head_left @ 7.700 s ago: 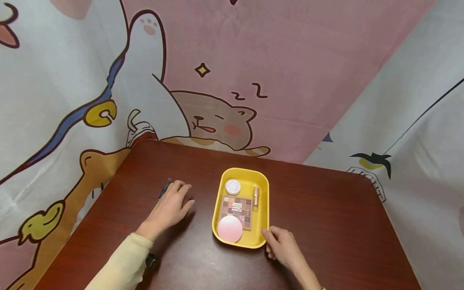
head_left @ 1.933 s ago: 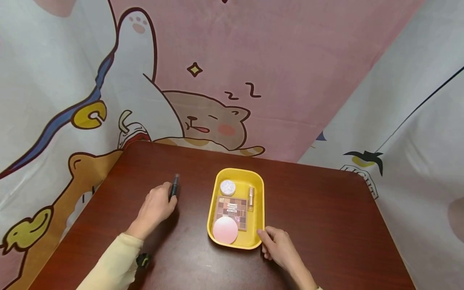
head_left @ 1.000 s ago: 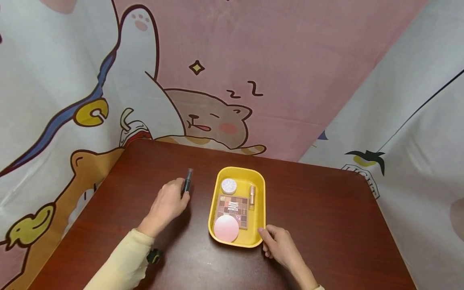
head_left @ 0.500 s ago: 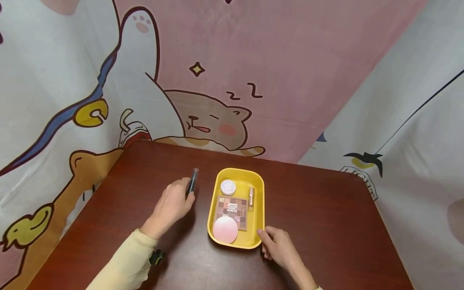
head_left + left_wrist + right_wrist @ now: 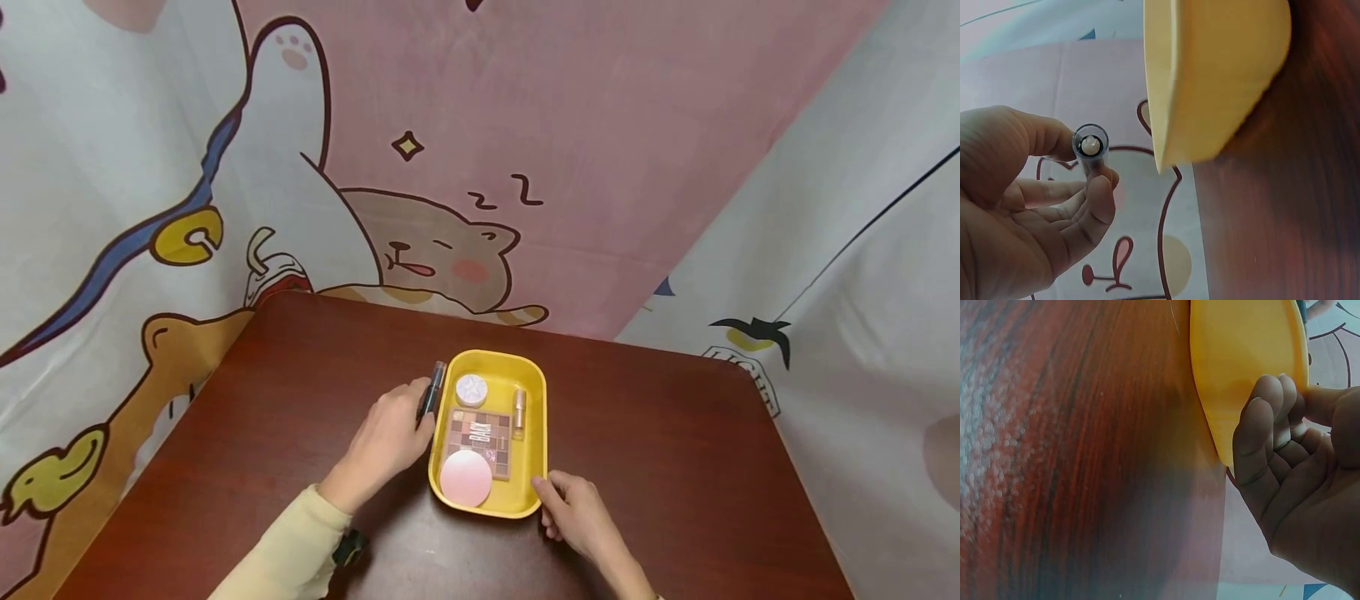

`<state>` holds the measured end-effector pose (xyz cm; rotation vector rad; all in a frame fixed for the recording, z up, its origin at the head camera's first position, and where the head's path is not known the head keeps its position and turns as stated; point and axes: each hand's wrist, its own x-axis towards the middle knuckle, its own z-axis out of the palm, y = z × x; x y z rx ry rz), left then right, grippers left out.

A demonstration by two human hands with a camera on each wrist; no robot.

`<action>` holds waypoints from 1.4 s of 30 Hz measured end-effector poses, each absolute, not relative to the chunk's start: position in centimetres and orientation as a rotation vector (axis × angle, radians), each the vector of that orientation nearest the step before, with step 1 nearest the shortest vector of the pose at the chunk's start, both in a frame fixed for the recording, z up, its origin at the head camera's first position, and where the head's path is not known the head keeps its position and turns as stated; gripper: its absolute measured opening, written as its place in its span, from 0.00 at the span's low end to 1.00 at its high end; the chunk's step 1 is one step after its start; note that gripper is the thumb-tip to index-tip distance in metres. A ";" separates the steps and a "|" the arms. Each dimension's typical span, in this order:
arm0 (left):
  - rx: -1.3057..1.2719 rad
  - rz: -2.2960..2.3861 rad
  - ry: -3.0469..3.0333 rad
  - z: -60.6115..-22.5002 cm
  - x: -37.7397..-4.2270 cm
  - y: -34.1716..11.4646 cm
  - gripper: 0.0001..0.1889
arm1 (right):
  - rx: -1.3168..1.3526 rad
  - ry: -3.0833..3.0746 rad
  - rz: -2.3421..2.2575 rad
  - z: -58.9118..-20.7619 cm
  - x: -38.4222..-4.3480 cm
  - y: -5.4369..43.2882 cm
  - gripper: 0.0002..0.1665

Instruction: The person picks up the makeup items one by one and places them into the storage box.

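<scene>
My left hand (image 5: 386,437) pinches a slim dark makeup stick (image 5: 432,393) with a clear cap, at the left rim of a yellow tray (image 5: 521,496). In the left wrist view, thumb and fingers hold the stick (image 5: 1091,149), a pale tip showing in its see-through end, beside the tray's wall (image 5: 1222,75). At the tray's near right corner, my right hand (image 5: 583,510) grips the rim, thumb on top and fingers curled under outside, as the right wrist view shows. Inside lie an eyeshadow palette (image 5: 478,433), a pink round compact (image 5: 466,479), a small white round case (image 5: 471,389) and a lipstick-like tube (image 5: 519,408).
A dark red-brown wooden table (image 5: 660,467) carries the tray. Behind it and at both sides hangs a cartoon-printed cloth (image 5: 600,167). A dark band (image 5: 349,547) is at my left wrist.
My left hand has picked the makeup stick up from the table's left side and carried it rightward to the tray's rim. My right hand has stayed on the tray's corner.
</scene>
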<state>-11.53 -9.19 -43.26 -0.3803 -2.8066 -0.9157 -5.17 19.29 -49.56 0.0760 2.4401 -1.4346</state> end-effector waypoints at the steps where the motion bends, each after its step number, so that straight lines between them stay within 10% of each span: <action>1: -0.400 -0.923 -2.801 -43.3 -11.4 -8.9 0.17 | 0.077 2.441 -1.433 -49.6 -5.1 19.3 0.24; 42: -0.656 -0.986 -2.772 -44.3 -9.5 -3.3 0.18 | 0.057 2.458 -1.440 -49.5 -5.2 19.5 0.24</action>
